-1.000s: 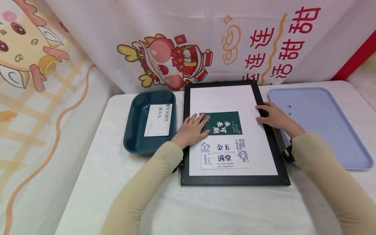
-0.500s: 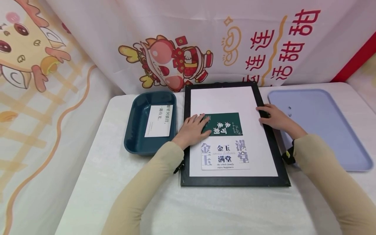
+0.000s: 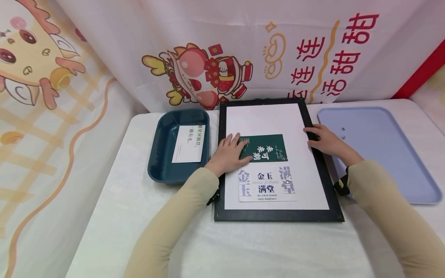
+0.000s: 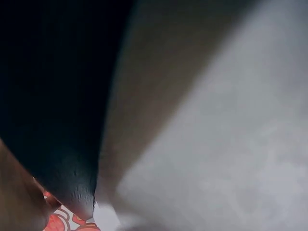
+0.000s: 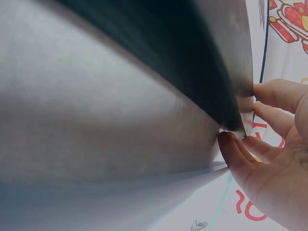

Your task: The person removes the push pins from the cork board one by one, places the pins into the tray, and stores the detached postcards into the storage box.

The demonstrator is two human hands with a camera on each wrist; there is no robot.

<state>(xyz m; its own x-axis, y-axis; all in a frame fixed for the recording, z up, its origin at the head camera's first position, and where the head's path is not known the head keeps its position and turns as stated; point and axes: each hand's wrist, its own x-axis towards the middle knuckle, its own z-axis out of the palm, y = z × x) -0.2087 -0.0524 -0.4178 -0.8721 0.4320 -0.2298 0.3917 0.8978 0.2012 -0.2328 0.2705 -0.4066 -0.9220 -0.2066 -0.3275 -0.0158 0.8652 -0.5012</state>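
Observation:
My left hand (image 3: 227, 155) lies palm down with fingers spread, its fingertips on the left end of a green card (image 3: 267, 148) with white lettering. That card lies on the white panel of a black-edged picture frame (image 3: 278, 216), just beyond a white card (image 3: 267, 187) with purple and dark lettering. On the frame's right border rests my right hand (image 3: 330, 143), its fairly straight fingertips touching the edge. The right wrist view shows those fingers (image 5: 276, 94) along the frame's side. In the left wrist view, a dark frame edge (image 4: 53, 96) blocks most of the left hand.
A dark teal tray (image 3: 161, 179) holding a white lettered card (image 3: 190, 148) stands left of the frame. To the right lies a light blue tray (image 3: 386, 154) with two small dark items. A printed curtain (image 3: 250, 31) hangs behind the white tabletop (image 3: 271, 251).
The whole head view shifts slightly downward. Both hands keep their places on the card and the frame; the cards have not visibly moved.

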